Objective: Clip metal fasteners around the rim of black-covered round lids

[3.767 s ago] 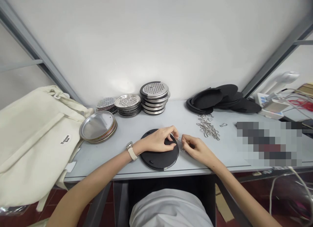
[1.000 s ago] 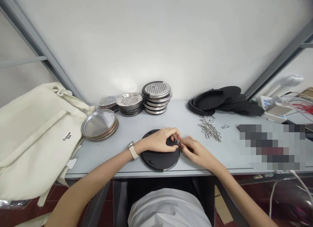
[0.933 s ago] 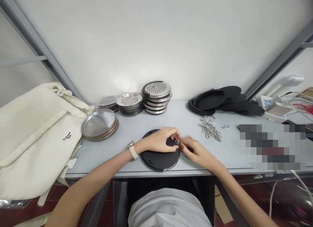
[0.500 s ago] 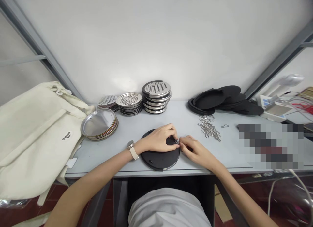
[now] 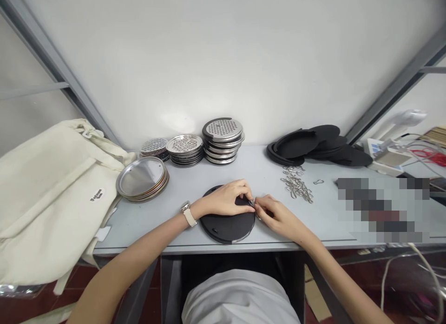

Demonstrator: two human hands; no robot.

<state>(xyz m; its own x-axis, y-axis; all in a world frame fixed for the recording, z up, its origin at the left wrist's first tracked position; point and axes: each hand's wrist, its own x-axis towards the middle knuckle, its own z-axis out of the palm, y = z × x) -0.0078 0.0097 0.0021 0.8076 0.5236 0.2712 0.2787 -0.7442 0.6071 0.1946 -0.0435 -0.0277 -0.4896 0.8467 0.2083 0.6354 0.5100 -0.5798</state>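
Over the black disc (image 5: 228,227) on the desk (image 5: 149,226), the left hand (image 5: 232,198) pinches a small metal clip (image 5: 251,203) at the disc's edge. Beside it, the right hand (image 5: 275,213) has thumb and forefinger closed at the clip.

A round disc (image 5: 228,228) lies on the bench (image 5: 167,221) at its front edge, near the middle. Behind it, against the wall (image 5: 226,59), stand three stacks of perforated discs (image 5: 184,145) in a row. A stack of trays (image 5: 141,177) sits left of the disc, in front of the leftmost of these stacks. A bag (image 5: 52,194) lies at the far left. To the right are a pile of clips (image 5: 296,187) and, behind it, a heap of covers (image 5: 299,145).
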